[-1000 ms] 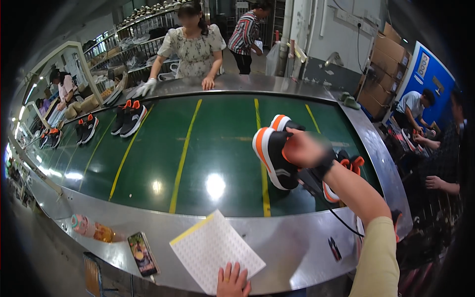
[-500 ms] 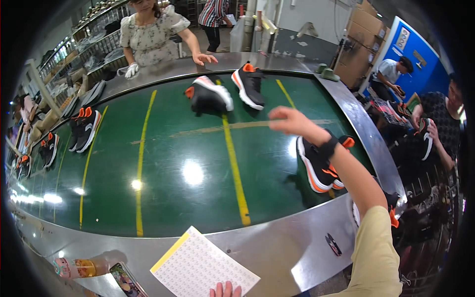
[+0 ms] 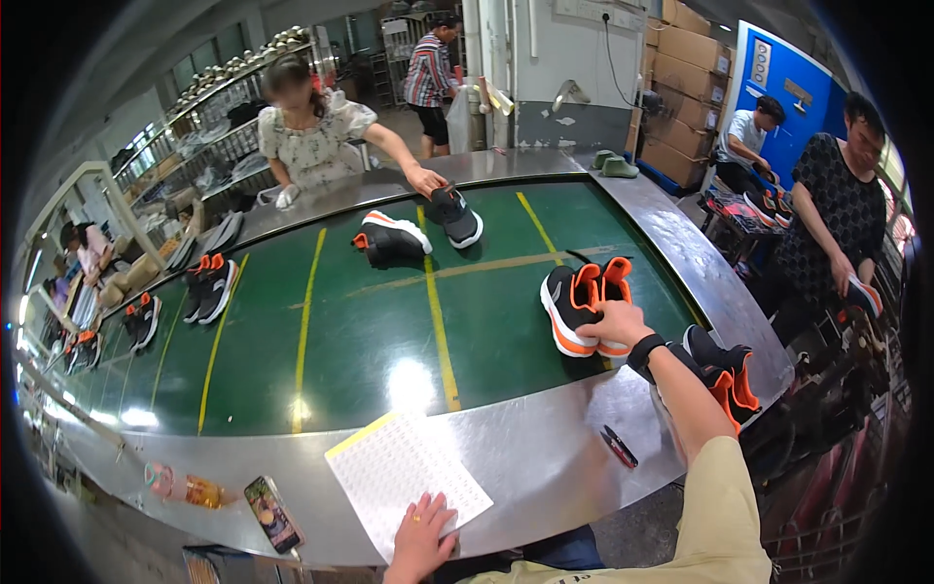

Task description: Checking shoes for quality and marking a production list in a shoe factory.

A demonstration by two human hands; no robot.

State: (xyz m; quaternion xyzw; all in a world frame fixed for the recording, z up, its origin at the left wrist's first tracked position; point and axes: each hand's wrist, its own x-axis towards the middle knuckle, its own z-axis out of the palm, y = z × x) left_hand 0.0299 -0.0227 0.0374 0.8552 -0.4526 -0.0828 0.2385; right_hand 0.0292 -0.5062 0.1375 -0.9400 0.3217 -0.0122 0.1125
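Note:
A pair of black sneakers (image 3: 567, 300) with orange linings and white-and-orange soles stands on the green conveyor belt at the right. My right hand (image 3: 618, 326) has its fingers closed at the near side of the pair, by the collar and heel; the exact grip is partly hidden. On the metal edge in front of me lies a white sheet of small printed labels (image 3: 404, 477) with a yellow top strip. My left hand (image 3: 423, 533) rests on the sheet's lower part, fingers spread, a ring on one finger.
Another pair of sneakers (image 3: 725, 365) sits on the right metal edge. Small thread snips (image 3: 619, 446), a phone (image 3: 273, 514) and a drink bottle (image 3: 190, 486) lie along the near edge. Across the belt, a co-worker's hand (image 3: 426, 180) holds a sneaker (image 3: 455, 219). More pairs stand at left.
My right hand has come down from above the belt onto the sneaker pair. The co-worker's hand has taken hold of a far sneaker. The view has shifted, showing more of my left hand.

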